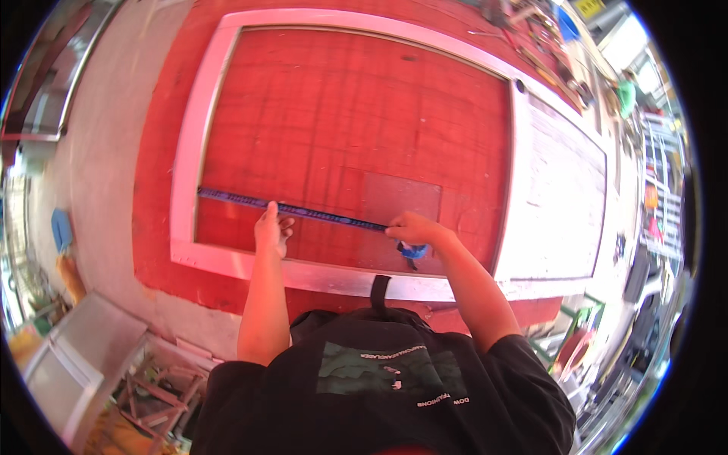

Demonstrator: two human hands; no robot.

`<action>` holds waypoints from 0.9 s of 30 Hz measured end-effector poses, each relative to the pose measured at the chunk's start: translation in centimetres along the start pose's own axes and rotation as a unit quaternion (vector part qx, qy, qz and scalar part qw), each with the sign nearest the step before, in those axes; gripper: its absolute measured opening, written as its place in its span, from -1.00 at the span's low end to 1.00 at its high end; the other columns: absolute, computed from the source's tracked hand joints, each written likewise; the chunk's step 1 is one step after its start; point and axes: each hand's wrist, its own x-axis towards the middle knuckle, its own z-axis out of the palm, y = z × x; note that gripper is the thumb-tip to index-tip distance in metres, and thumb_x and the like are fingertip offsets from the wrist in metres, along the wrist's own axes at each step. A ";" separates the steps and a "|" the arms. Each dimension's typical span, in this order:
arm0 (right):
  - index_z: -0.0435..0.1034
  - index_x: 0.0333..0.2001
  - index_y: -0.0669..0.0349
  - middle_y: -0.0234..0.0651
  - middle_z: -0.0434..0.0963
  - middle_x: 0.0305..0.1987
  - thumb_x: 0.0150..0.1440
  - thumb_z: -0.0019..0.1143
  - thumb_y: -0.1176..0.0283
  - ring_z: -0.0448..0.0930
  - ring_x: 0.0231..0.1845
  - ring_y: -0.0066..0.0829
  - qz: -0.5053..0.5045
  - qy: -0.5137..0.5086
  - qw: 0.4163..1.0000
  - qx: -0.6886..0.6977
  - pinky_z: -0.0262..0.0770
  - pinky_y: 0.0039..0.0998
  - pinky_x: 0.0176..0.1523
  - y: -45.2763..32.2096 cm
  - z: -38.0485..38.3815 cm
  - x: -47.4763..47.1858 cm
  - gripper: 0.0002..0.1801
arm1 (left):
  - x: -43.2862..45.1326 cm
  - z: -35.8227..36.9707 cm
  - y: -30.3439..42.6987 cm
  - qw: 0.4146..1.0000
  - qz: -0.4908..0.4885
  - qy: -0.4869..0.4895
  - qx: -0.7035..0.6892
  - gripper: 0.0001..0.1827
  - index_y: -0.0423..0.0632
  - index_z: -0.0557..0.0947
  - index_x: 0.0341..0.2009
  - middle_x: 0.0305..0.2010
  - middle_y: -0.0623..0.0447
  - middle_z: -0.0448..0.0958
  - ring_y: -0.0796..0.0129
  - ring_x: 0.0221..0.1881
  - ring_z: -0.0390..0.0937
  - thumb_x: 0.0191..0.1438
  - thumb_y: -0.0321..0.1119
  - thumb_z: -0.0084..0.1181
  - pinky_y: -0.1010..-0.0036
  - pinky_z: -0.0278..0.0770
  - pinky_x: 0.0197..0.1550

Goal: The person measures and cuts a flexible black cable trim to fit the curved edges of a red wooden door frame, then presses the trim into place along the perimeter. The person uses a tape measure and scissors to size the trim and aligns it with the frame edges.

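Note:
A dark blue tape-measure blade [318, 214] stretches across the lower part of a pale metal door frame [369, 284]. Its far left end meets the inner edge of the frame's left rail. My left hand [272, 230] has its thumb over the blade, fingers curled beside it. Further right, my right hand [418, 228] pinches the blade with thumb and forefinger. Just below that hand is the blue tape-measure case [414, 251], partly hidden by it. The frame lies flat on a red worktable [352, 114], and a crossbar [509, 182] divides it from a white panel [563, 193] at the right.
Assorted hand tools [540, 51] lie at the table's far right corner. Metal frames [68, 364] and scrap pieces [159, 398] stand at lower left. A green metal stand [586, 318] is near my right side. A person in green [625, 96] is in the background.

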 end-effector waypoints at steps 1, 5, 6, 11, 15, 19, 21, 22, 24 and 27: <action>0.60 -0.29 0.29 -0.13 0.65 -0.46 0.20 0.11 0.14 0.66 -0.42 -0.29 0.003 0.002 1.000 0.006 0.53 -0.22 -0.29 1.1 0.3 0.5 -0.61 | 0.8 0.1 -0.8 0.999 0.034 0.006 0.015 -0.71 0.04 0.64 -0.09 -0.37 0.16 0.56 0.47 -0.47 0.49 0.36 -0.02 0.10 0.55 0.33 -0.54; 0.64 -0.22 0.19 -0.16 0.70 -0.30 0.14 0.11 0.02 0.72 -0.18 -0.16 0.052 0.065 0.993 -0.079 0.59 -0.17 -0.10 -0.2 -0.3 -2.3 -0.54 | 1.4 0.9 -0.6 0.998 0.035 0.057 0.012 -0.72 0.07 0.65 -0.08 -0.34 0.19 0.56 0.51 -0.39 0.47 0.37 -0.03 0.08 0.56 0.29 -0.49; 0.64 -0.21 0.17 -0.17 0.71 -0.27 0.13 0.11 -0.01 0.71 -0.14 -0.15 0.064 0.086 0.990 -0.094 0.60 -0.16 -0.07 0.7 -0.4 -3.4 -0.53 | 1.4 1.4 -0.4 0.998 0.033 0.059 0.012 -0.72 0.07 0.65 -0.07 -0.35 0.20 0.55 0.51 -0.39 0.46 0.37 -0.04 0.08 0.56 0.28 -0.48; 0.66 -0.20 0.11 -0.16 0.71 -0.22 0.07 0.19 -0.11 0.70 -0.10 -0.12 0.149 0.128 0.974 -0.115 0.59 -0.14 -0.04 7.2 -4.1 -13.8 -0.49 | 2.6 0.2 0.2 0.998 0.039 0.045 0.037 -0.72 0.07 0.65 -0.06 -0.40 0.22 0.48 0.52 -0.44 0.38 0.37 -0.04 0.07 0.56 0.25 -0.49; 0.55 -0.25 0.28 -0.08 0.68 -0.28 0.15 0.22 -0.11 0.69 -0.17 -0.09 0.275 0.252 0.924 -0.090 0.55 -0.13 -0.05 16.8 -7.6 -23.1 -0.43 | 2.7 0.5 0.3 0.998 0.033 0.044 0.035 -0.72 0.07 0.64 -0.05 -0.40 0.23 0.48 0.52 -0.47 0.36 0.39 -0.05 0.04 0.58 0.23 -0.51; 0.50 -0.23 0.27 -0.11 0.66 -0.27 0.17 0.24 -0.04 0.67 -0.15 -0.14 0.372 0.351 0.853 -0.105 0.52 -0.16 -0.03 21.5 -9.6 -27.4 -0.49 | 2.9 0.4 0.6 0.998 0.027 0.045 0.037 -0.71 0.06 0.63 -0.06 -0.38 0.23 0.51 0.53 -0.47 0.35 0.40 -0.05 0.01 0.58 0.23 -0.51; 0.52 -0.25 0.22 -0.13 0.67 -0.28 0.17 0.23 0.01 0.67 -0.16 -0.14 0.361 0.356 0.859 -0.072 0.52 -0.16 -0.04 22.9 -9.5 -27.2 -0.56 | 3.0 0.4 0.7 0.998 0.025 0.042 0.043 -0.71 0.06 0.63 -0.06 -0.37 0.23 0.52 0.53 -0.47 0.35 0.40 -0.04 0.00 0.59 0.23 -0.50; 0.53 -0.25 0.21 -0.13 0.67 -0.29 0.17 0.22 0.03 0.67 -0.16 -0.14 0.353 0.358 0.861 -0.074 0.52 -0.16 -0.04 23.3 -9.4 -27.0 -0.58 | 3.1 0.3 0.8 0.998 0.024 0.041 0.047 -0.71 0.06 0.63 -0.06 -0.37 0.23 0.52 0.53 -0.46 0.35 0.40 -0.03 0.00 0.59 0.24 -0.50; 0.55 -0.26 0.18 -0.13 0.68 -0.29 0.17 0.21 0.06 0.67 -0.16 -0.14 0.337 0.363 0.865 -0.080 0.53 -0.16 -0.04 23.6 -9.2 -26.6 -0.62 | 3.2 0.2 1.0 0.997 0.022 0.043 0.054 -0.70 0.07 0.63 -0.07 -0.36 0.23 0.53 0.52 -0.46 0.34 0.40 -0.03 0.01 0.59 0.24 -0.48; 0.57 -0.28 0.19 -0.13 0.68 -0.30 0.16 0.20 0.07 0.68 -0.16 -0.14 0.323 0.373 0.865 -0.098 0.53 -0.17 -0.03 24.1 -9.2 -26.3 -0.63 | 3.2 0.2 1.1 0.996 0.021 0.051 0.064 -0.70 0.07 0.63 -0.09 -0.36 0.23 0.52 0.52 -0.45 0.34 0.40 -0.02 0.01 0.60 0.24 -0.47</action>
